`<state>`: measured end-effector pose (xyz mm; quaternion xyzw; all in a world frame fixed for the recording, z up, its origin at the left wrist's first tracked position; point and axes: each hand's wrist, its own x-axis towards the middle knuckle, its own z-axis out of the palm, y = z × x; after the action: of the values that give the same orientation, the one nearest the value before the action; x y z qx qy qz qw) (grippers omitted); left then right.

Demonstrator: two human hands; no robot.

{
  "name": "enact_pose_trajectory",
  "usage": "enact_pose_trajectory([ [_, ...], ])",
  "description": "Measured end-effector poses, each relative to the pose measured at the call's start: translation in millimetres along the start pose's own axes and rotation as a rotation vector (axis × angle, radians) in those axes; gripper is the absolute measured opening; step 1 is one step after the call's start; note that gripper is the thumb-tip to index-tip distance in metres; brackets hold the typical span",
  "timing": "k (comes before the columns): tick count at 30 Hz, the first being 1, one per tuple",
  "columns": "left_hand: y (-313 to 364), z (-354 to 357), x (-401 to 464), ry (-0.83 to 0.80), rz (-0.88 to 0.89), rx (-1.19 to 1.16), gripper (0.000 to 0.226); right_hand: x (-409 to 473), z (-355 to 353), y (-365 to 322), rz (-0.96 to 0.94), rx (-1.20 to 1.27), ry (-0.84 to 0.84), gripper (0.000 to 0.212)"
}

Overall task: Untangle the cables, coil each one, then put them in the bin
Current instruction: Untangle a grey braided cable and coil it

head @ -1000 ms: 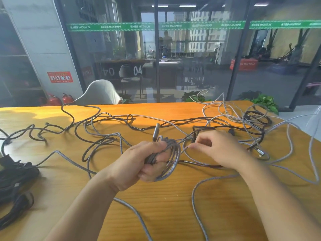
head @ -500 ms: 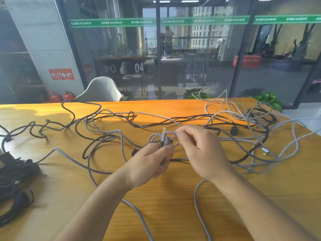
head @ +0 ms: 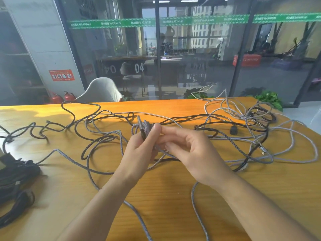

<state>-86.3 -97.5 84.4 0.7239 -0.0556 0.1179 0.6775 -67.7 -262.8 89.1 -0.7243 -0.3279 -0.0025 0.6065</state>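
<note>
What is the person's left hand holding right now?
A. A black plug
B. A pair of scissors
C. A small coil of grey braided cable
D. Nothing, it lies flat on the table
C: the left hand grips a small grey coil with a metal plug sticking up, while the right hand pinches the cable beside it.

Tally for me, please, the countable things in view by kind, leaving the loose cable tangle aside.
Hands: 2 (left, right)
Grey cable coil, held by both hands: 1
Red fire extinguishers: 2 ()
White chair: 1
Wooden table: 1
Total: 7
The loose cables are too tangled to count.
</note>
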Motion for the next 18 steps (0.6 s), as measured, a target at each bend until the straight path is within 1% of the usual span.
enact_pose_trajectory([
  [2,1.0,-2.5,1.1,0.048,-0.007,-0.061,0.047,1.0,1.8,-2.0,0.086,0.097,-0.047,0.034],
  [4,-1.4,-6.0,3.9,0.074,-0.013,-0.068,0.043,1.9,2.3,-1.8,0.168,0.108,-0.053,0.022],
  [5,-3.1,-8.4,5.3,0.074,-0.007,-0.054,0.044,1.7,0.4,-1.4,0.179,0.036,-0.039,0.014],
  [6,-4.4,-11.4,6.1,0.073,0.005,-0.049,0.047,1.0,-2.7,-1.7,0.163,-0.097,-0.026,0.007],
  [8,-3.2,-17.6,7.2,0.089,0.027,-0.081,0.051,-0.5,-9.2,-1.5,0.113,-0.357,-0.067,0.015],
  [9,-2.5,-20.8,8.5,0.101,0.032,-0.110,0.051,-0.3,-10.4,-1.0,0.116,-0.390,-0.129,0.020],
  [11,-2.3,-25.6,10.7,0.108,0.017,-0.165,0.049,-2.0,-8.8,-1.4,0.170,-0.302,-0.292,0.027],
  [14,-0.2,-24.1,10.9,0.021,-0.020,-0.341,0.040,-4.3,1.7,0.7,0.245,-0.161,-0.503,0.028],
  [16,3.7,-19.6,7.9,-0.081,-0.072,-0.465,0.039,-5.3,7.5,8.0,0.256,-0.147,-0.569,0.030],
  [18,7.8,-15.8,3.7,-0.205,-0.114,-0.506,0.038,-4.2,7.6,14.3,0.271,-0.191,-0.606,0.035],
])
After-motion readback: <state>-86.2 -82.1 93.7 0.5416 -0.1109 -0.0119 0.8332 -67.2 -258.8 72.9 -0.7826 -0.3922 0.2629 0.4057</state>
